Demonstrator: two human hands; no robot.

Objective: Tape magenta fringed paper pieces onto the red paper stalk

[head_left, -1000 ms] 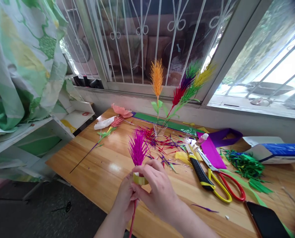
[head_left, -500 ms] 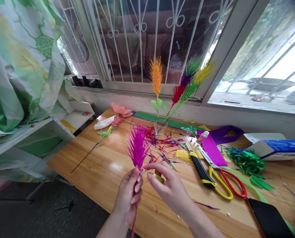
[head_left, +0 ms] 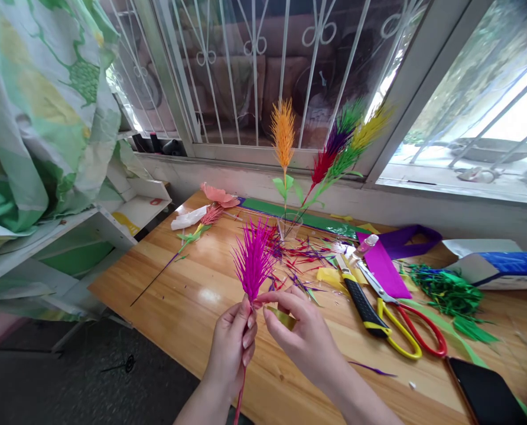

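My left hand is closed around the stem of a magenta artificial wheat ear, just below its bristly head. The ear stands upright over the table, its stem running down toward me. Close beside it, my right hand has its fingers curled around a small gold ring-shaped roll, perhaps tape. Its index fingertip reaches the base of the ear, near my left thumb. Whether a strand runs from the roll to the stem is too fine to tell.
Scissors and a utility knife lie at right, near a phone and green shreds. A clear cup holds colourful ears. A pink-headed stem lies left. Behind the wooden table is a barred window.
The whole view has shifted slightly. The magenta ear has turned a little and leans slightly further right. Both hands keep their grips, with the right index finger still at the ear's base.
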